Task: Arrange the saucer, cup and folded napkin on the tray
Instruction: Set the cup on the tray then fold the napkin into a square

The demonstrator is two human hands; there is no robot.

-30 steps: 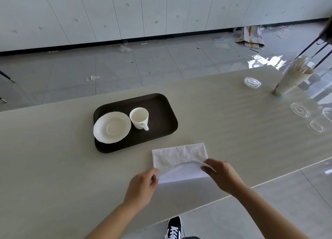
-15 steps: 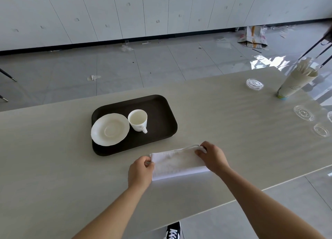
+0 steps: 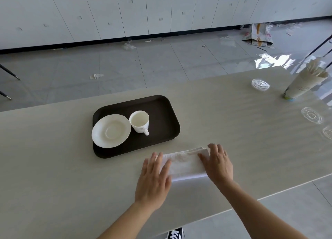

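A dark brown tray (image 3: 161,109) lies on the pale table. On its left part rests a white saucer (image 3: 111,131); a white cup (image 3: 139,121) stands upright beside it, handle toward me. A folded white napkin (image 3: 185,164) lies on the table just in front of the tray's near right corner. My left hand (image 3: 154,179) lies flat on the napkin's left end, fingers spread. My right hand (image 3: 218,162) presses flat on its right end. Neither hand grips anything.
At the far right of the table (image 3: 53,167) stand a paper cup of sticks (image 3: 301,84) and several clear plastic lids (image 3: 260,85). The table's near edge runs close below my forearms. Litter lies on the floor beyond.
The near half of the napkin was lifted and folded over onto the far half. My fingers then let go of the edge and both hands flattened onto the folded napkin.
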